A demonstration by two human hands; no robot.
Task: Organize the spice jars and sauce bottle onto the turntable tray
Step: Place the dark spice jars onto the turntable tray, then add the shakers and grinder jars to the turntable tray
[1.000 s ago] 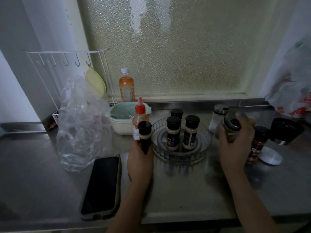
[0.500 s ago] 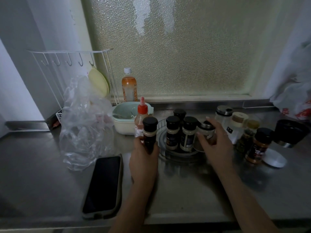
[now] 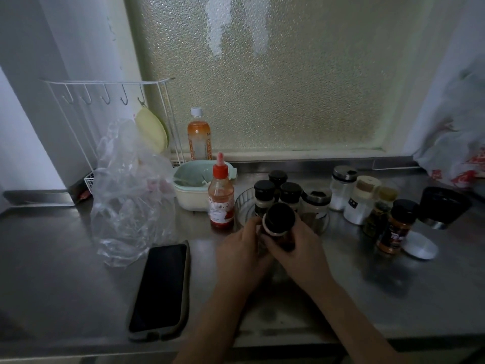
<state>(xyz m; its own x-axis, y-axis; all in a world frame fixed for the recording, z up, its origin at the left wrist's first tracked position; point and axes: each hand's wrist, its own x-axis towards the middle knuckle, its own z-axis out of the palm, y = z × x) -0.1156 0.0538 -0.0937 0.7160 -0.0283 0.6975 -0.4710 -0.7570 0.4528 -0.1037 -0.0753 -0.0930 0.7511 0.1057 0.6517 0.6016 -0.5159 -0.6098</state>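
A clear round turntable tray (image 3: pixel 242 206) sits mid-counter with three black-capped spice jars (image 3: pixel 264 197) and a glass jar with a metal lid (image 3: pixel 315 206) on it. Both hands meet in front of the tray around one black-capped spice jar (image 3: pixel 279 219), tilted toward me. My left hand (image 3: pixel 242 254) holds its left side and my right hand (image 3: pixel 301 250) wraps its right side. A red-capped sauce bottle (image 3: pixel 221 198) stands just left of the tray. Several more spice jars (image 3: pixel 393 227) stand to the right.
A phone (image 3: pixel 160 287) lies front left, near a crumpled clear plastic bag (image 3: pixel 126 195). A pale green bowl (image 3: pixel 195 185), an orange drink bottle (image 3: pixel 199 135) and a white wire rack (image 3: pixel 105 101) stand at the back left. A black cup (image 3: pixel 443 208) and white lid (image 3: pixel 420 248) sit far right.
My right hand left the metal-lidded jar on the tray and came over to the jar held by my left hand. That jar now tilts toward me in front of the tray.
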